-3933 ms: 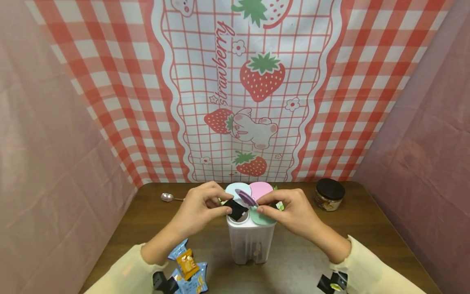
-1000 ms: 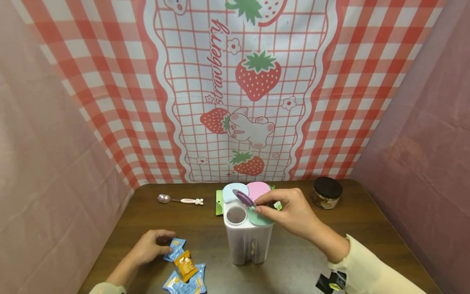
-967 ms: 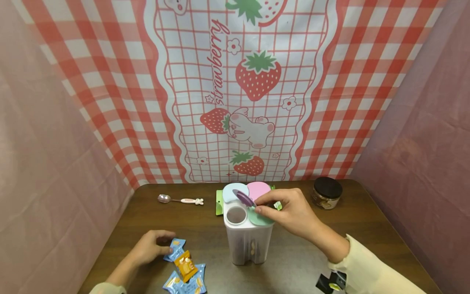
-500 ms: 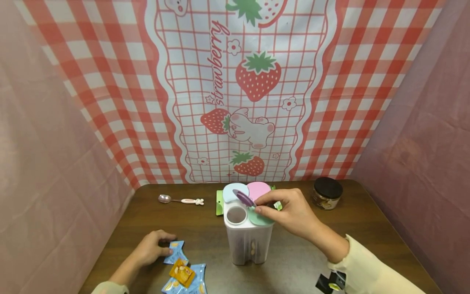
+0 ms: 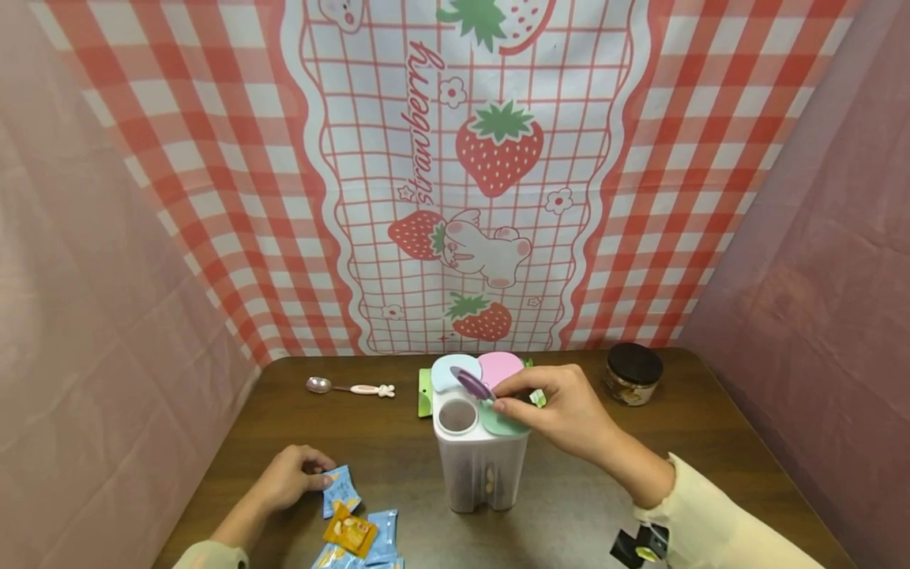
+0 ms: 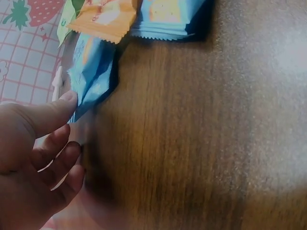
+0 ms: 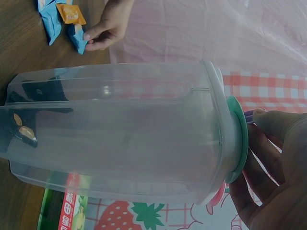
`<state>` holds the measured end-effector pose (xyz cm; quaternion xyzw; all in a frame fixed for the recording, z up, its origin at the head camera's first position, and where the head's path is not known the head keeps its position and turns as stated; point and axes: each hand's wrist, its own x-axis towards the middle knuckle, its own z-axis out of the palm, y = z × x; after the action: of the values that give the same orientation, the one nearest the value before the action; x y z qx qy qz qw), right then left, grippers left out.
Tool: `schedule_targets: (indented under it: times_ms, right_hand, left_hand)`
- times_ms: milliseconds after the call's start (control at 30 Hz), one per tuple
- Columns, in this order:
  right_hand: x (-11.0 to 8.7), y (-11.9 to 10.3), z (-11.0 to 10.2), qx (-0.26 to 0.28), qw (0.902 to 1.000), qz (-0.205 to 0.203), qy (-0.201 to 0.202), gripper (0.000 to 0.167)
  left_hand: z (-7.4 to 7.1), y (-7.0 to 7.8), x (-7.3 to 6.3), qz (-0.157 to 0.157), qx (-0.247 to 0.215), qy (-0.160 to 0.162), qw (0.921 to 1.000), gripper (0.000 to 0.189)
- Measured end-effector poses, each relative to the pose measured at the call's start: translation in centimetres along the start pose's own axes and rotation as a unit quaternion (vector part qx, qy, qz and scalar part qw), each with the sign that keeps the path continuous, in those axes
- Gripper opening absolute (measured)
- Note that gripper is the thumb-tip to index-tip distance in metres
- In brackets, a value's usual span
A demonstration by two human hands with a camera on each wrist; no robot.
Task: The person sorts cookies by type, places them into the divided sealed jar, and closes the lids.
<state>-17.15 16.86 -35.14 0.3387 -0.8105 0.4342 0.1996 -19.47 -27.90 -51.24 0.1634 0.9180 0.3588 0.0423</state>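
Observation:
My left hand (image 5: 287,478) pinches the edge of a blue snack packet (image 5: 341,491) at the left of the table. An orange snack packet (image 5: 351,531) leans against it, over more blue packets (image 5: 384,536). In the left wrist view, my thumb lies on the corner of the blue packet (image 6: 93,76). My right hand (image 5: 562,407) holds a purple lid (image 5: 474,384) tilted up between thumb and fingers. Below it stands a clear storage container (image 5: 479,474) with a white top, its front left round opening uncovered. Blue, pink and green lids (image 5: 505,420) cover the other openings.
A spoon (image 5: 366,390) with a rabbit handle lies back left. At the back right stands a jar (image 5: 633,374) with a black lid. Green packaging (image 5: 425,393) shows behind the container. Dark packets (image 7: 41,91) and nuts (image 7: 27,132) show low inside the container.
My left hand has left the container's opening, where it held a black packet, and now grips a blue packet. That packet and the orange one have shifted slightly. The right hand keeps holding the lid.

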Motion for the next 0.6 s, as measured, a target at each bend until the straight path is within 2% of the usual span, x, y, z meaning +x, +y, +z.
schedule_targets:
  times_ms: [100, 333, 600]
  right_hand:
    - [-0.01, -0.01, 0.02, 0.000, 1.0000, 0.003, 0.000, 0.015]
    - [-0.02, -0.04, 0.07, 0.000, 1.0000, -0.001, 0.002, 0.014]
    - [0.03, -0.04, 0.01, -0.005, 1.0000, -0.001, 0.002, 0.014]
  left_hand:
    - [-0.03, -0.01, -0.07, -0.015, -0.008, 0.001, 0.9999, 0.012]
    - [-0.04, -0.15, -0.15, -0.033, -0.038, -0.009, 0.9987, 0.008]
    - [-0.13, -0.33, -0.27, -0.022, -0.081, -0.037, 0.9958, 0.016]
